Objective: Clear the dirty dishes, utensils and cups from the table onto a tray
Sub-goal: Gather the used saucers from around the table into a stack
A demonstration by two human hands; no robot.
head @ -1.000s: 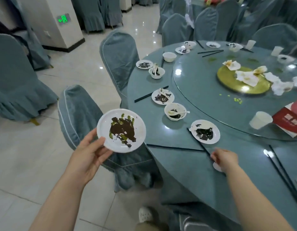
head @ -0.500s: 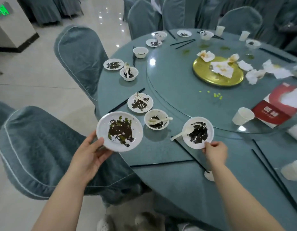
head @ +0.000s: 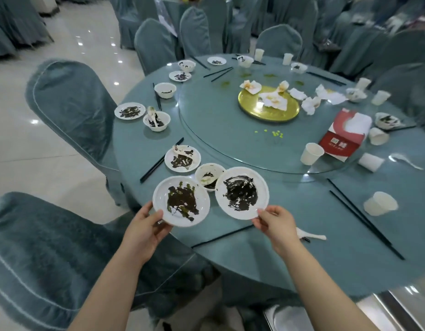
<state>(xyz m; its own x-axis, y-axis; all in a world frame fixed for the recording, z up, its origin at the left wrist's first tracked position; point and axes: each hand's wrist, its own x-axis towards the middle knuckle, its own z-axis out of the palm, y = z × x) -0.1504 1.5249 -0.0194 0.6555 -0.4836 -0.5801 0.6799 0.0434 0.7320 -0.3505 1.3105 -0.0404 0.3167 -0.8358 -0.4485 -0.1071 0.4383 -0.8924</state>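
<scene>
My left hand [head: 143,231] holds a white plate smeared with dark sauce [head: 181,201] by its near rim, above the table's edge. My right hand [head: 277,225] pinches the near rim of a second dirty plate [head: 242,193], lifted and tilted beside the first. Behind them on the round teal table [head: 290,235] stand a dirty bowl [head: 208,176] and another dirty plate [head: 182,159]. A white spoon [head: 310,236] lies right of my right hand. Paper cups [head: 311,153] and more plates and bowls ring the table.
A glass turntable [head: 218,130] carries a gold platter [head: 254,108] with crumpled napkins and a red box [head: 344,132]. Black chopsticks [head: 364,216] lie at right and near the front edge. Covered chairs [head: 70,96] stand at left. A metal surface [head: 397,306] shows at the bottom right.
My right hand has lifted the second plate off the table and brought it beside the one in my left hand. The spoon that lay on it is gone from it.
</scene>
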